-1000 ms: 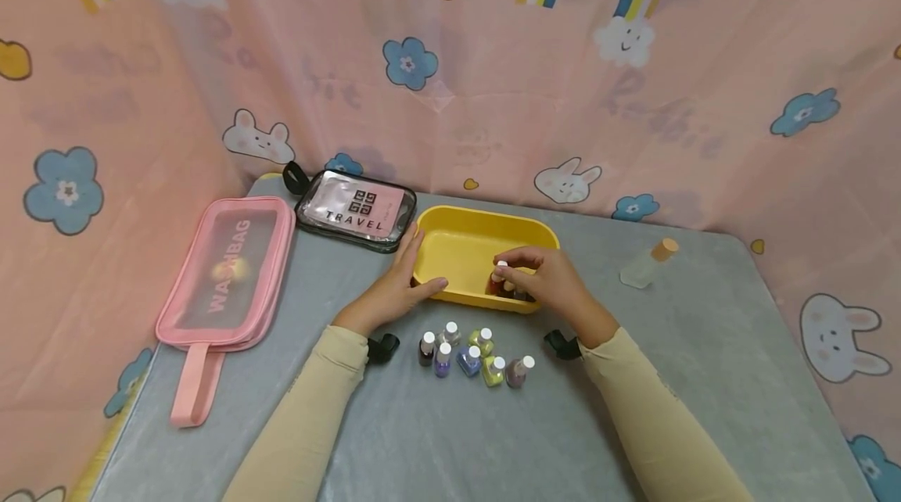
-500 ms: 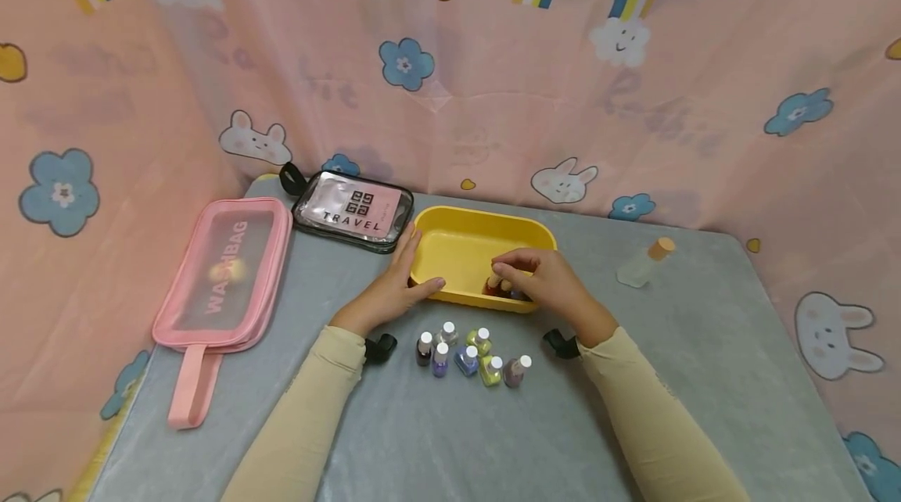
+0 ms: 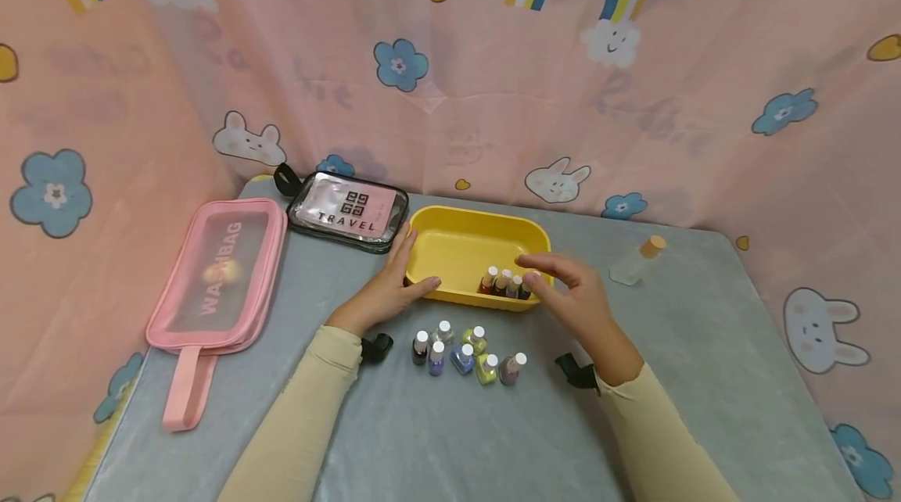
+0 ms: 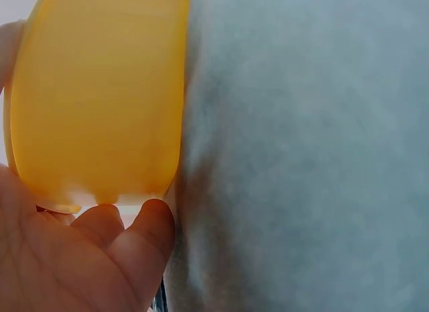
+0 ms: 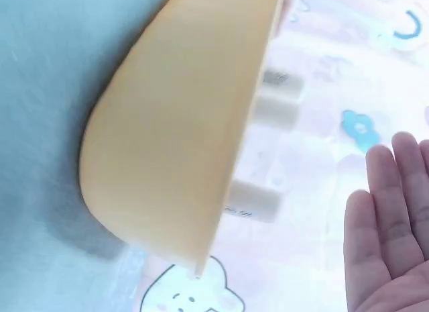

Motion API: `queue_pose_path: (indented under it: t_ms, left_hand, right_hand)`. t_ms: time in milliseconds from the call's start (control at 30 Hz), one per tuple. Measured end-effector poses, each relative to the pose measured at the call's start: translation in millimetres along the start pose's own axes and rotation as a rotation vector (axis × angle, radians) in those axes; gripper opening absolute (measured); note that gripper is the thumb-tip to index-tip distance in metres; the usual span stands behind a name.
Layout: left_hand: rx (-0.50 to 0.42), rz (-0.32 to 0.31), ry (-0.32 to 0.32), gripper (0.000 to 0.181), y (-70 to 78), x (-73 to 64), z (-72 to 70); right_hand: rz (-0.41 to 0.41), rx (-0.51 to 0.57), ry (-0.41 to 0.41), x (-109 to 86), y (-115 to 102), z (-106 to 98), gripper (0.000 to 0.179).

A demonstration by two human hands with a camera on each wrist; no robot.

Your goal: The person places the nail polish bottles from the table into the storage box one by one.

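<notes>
My left hand grips the near left corner of a yellow tray, thumb on the front rim and fingers along the left end. The left wrist view shows the bent fingertips against the tray's end wall. At the tray's right end, my right hand holds nothing; its fingers lie extended beside the tray in the right wrist view. Inside, several nail polish bottles with white caps stand in a row along the front wall. The rightmost is partly covered by my right fingers.
Several more nail polish bottles, purple, blue, yellow-green and dark, stand before the tray on the grey cloth. A clear travel pouch and a pink washbag lie left. A frosted bottle with an orange cap is at right.
My right hand has let go of a nail polish bottle in the tray and drawn back to the right, uncovering the row. My left hand keeps its place on the tray.
</notes>
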State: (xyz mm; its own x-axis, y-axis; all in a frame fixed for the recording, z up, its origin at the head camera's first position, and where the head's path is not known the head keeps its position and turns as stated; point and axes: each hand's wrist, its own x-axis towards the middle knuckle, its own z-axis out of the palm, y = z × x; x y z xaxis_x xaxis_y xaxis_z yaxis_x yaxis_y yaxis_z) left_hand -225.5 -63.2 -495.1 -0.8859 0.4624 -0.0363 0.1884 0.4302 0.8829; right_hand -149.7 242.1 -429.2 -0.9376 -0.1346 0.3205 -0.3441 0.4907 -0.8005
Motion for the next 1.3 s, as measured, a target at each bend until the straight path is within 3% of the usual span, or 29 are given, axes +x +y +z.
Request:
queue_pose_path:
  t_ms: [100, 267, 467, 733, 967, 1133, 1233, 1300]
  left_hand:
    - [-0.003, 0.005, -0.001, 0.105, 0.5, -0.3, -0.5]
    - [-0.003, 0.008, -0.002, 0.105, -1.0, -0.6, -0.3]
    - [0.005, 0.010, 0.003, 0.104, -1.8, 0.1, -2.1]
    - [0.019, 0.009, 0.001, 0.104, -2.0, 1.7, -1.8]
    - [0.009, 0.016, -0.004, 0.104, -0.7, 0.7, -1.3]
    - [0.016, 0.015, -0.005, 0.103, -0.3, 0.2, -0.8]
    - [0.017, 0.013, -0.006, 0.103, 0.1, 0.0, -0.6]
    - [0.013, 0.010, -0.004, 0.103, 0.3, -0.3, -0.6]
  right_hand:
    - [-0.069, 0.005, -0.032, -21.8, -3, -3, 0.029]
    - [-0.109, -0.018, -0.099, -53.8, 0, 3, 0.040]
    - [-0.055, -0.017, -0.118, -75.3, 12, 15, 0.038]
    - [0.084, 0.107, -0.122, -86.1, 22, 23, 0.025]
    - [0.177, 0.112, -0.117, -82.2, 16, 23, 0.019]
    - [0.082, 0.055, -0.094, -61.0, 2, 17, 0.017]
    - [0.032, 0.093, -0.060, -38.9, -12, 9, 0.017]
    - [0.043, 0.118, -0.017, -22.0, -19, 6, 0.016]
